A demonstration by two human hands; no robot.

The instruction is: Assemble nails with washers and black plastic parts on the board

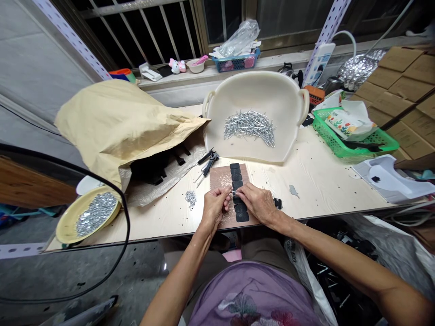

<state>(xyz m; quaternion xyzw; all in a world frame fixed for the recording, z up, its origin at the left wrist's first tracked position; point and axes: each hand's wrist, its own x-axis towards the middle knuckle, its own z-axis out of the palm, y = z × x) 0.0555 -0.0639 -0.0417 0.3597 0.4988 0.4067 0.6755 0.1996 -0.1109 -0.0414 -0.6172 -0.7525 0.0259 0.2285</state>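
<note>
My left hand [215, 206] and my right hand [260, 204] meet over a brown board [222, 176] near the table's front edge. Fingers of both are closed at the two ends of a thin metal pin [234, 192]. Beneath it a column of black rounded pads [242, 216] runs down the board, partly covered by my right hand. A small heap of shiny metal pieces [190, 199] lies left of my left hand. Beyond it are black parts with metal pins [208, 164]. One more black piece [277, 203] sits beside my right wrist.
A white basin [217, 108] holding many metal pins stands behind the board. At left are an open paper sack [125, 117] with black parts inside and a yellow bowl [64, 226] of metal pieces. A green basket [353, 151] and cardboard boxes [404, 99] stand right. A black cable [126, 226] loops at left.
</note>
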